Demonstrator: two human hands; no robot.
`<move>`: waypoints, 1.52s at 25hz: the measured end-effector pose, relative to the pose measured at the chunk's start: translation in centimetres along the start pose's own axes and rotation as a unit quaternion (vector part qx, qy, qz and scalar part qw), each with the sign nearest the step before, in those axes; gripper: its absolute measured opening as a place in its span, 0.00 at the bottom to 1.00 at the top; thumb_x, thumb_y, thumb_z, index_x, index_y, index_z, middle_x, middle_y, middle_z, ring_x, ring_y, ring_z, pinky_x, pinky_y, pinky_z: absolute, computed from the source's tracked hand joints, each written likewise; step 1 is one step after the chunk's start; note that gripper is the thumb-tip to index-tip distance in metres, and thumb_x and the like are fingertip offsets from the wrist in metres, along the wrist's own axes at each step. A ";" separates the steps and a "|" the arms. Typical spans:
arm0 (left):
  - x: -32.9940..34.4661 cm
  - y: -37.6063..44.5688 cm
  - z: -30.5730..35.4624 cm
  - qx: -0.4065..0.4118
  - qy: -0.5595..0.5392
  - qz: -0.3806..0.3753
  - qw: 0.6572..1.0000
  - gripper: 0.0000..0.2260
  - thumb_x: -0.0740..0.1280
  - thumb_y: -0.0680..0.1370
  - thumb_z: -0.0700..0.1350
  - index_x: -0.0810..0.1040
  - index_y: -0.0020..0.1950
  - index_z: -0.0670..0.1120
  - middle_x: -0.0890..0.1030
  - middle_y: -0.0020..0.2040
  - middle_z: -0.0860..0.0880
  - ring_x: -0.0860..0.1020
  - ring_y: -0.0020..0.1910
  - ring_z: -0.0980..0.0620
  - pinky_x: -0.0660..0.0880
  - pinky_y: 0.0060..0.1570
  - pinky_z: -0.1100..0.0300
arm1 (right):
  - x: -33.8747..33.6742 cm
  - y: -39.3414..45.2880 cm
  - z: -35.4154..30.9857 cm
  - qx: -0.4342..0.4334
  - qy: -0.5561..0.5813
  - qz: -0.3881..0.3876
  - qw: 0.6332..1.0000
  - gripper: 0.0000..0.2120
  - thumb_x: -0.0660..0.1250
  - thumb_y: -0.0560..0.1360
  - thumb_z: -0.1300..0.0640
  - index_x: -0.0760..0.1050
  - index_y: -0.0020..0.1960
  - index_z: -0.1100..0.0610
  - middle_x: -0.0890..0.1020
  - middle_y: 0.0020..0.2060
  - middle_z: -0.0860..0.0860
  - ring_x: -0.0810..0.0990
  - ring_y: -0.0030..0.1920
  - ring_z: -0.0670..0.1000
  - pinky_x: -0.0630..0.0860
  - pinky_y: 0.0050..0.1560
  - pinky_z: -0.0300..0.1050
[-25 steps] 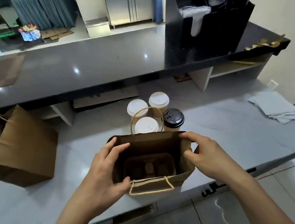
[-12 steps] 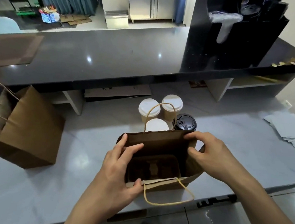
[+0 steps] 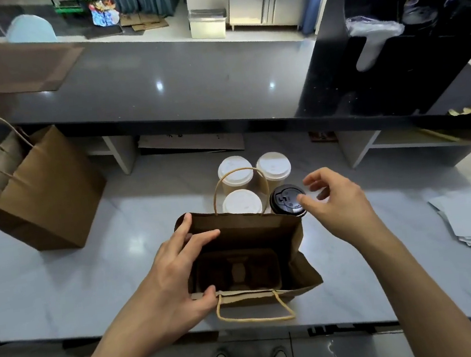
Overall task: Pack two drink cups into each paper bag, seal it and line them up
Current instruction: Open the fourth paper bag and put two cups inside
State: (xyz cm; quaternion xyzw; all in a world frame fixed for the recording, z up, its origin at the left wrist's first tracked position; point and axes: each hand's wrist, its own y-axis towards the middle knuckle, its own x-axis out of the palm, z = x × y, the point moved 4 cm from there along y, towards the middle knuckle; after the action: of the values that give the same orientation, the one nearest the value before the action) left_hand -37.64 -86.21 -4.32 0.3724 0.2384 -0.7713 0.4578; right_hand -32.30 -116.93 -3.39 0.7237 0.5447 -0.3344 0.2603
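Head view: I stand at the near edge of a pale counter, looking down into an open paper bag.
Paper bag: upright at the near middle, mouth open, a moulded cup carrier in its bottom and no cup in it yet.
Left hand: holds the bag's left rim, fingers over the far corner, thumb on the near edge.
Right hand: holds nothing, fingers spread and loosely curved, just right of the black-lidded cup, thumb tip at the lid's edge; contact I cannot tell.
Cups: three white-lidded cups stand beside the black-lidded one, all just beyond the bag's far wall.
Handling (judged): paper cups are light but soft-walled and may be full; I would take the wall below the lid, not the lid, and keep it upright.
Bag (judged): thin, floppy paper; it needs the left hand's support.
Other bag: far left, well apart.
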 end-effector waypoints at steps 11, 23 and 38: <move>1.6 0.2 2.0 -0.020 0.002 0.002 1.000 0.35 0.72 0.73 0.53 0.58 0.73 0.72 0.42 0.81 0.63 0.45 0.66 0.82 0.57 0.61 0.76 | 5.7 5.4 3.4 0.007 -0.156 -0.136 0.978 0.46 0.79 0.66 0.37 0.62 0.75 0.50 0.71 0.70 0.54 0.71 0.69 0.59 0.71 0.67 0.57; 2.3 0.9 3.0 -0.011 0.022 0.007 1.000 0.34 0.71 0.72 0.55 0.57 0.72 0.73 0.42 0.81 0.63 0.52 0.73 0.69 0.61 0.66 0.67 | 4.3 5.3 5.1 -0.016 -0.088 -0.063 0.994 0.43 0.73 0.65 0.35 0.62 0.74 0.49 0.68 0.62 0.52 0.76 0.61 0.58 0.76 0.56 0.51; 2.9 2.7 3.7 0.012 0.022 0.000 1.000 0.37 0.73 0.70 0.61 0.58 0.74 0.70 0.45 0.82 0.57 0.58 0.75 0.58 0.61 0.68 0.65 | -11.5 -0.5 -0.6 -0.118 0.158 0.064 0.978 0.33 0.70 0.66 0.35 0.72 0.70 0.41 0.79 0.60 0.42 0.78 0.58 0.40 0.72 0.52 0.32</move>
State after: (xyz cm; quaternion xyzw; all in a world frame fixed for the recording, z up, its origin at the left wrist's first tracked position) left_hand -37.42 -91.64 -4.43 0.3949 0.2387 -0.7658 0.4479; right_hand -34.76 -123.47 5.83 0.7650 0.5669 -0.1322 0.2756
